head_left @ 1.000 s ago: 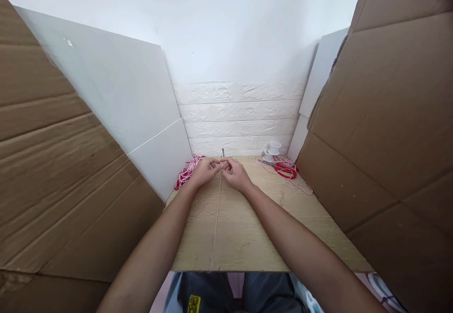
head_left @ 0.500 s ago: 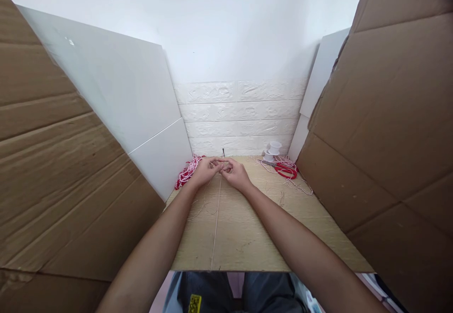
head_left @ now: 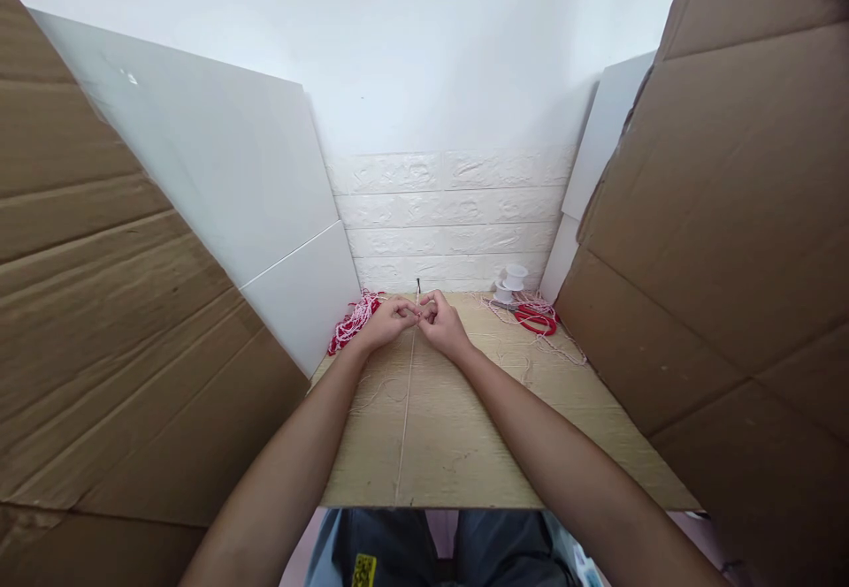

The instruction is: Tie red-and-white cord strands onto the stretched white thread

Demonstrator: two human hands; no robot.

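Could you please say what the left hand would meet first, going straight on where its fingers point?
The left hand would probably meet the right hand, close beside it near the string, though depth is unclear.

1. Fingers of the left grip [head_left: 391, 322] and right grip [head_left: 444, 323] hide a stretch of cord [head_left: 407, 410]; whether either pinches it is too small to tell.
2. Just beyond both grips, a dark upright piece [head_left: 417, 285] is too small to identify.
3. Right of the right grip, strands around the scissors [head_left: 536, 319] are too fine to trace.
4. Nearer than both grips, the bottom edge crops a yellow tag [head_left: 363, 571].
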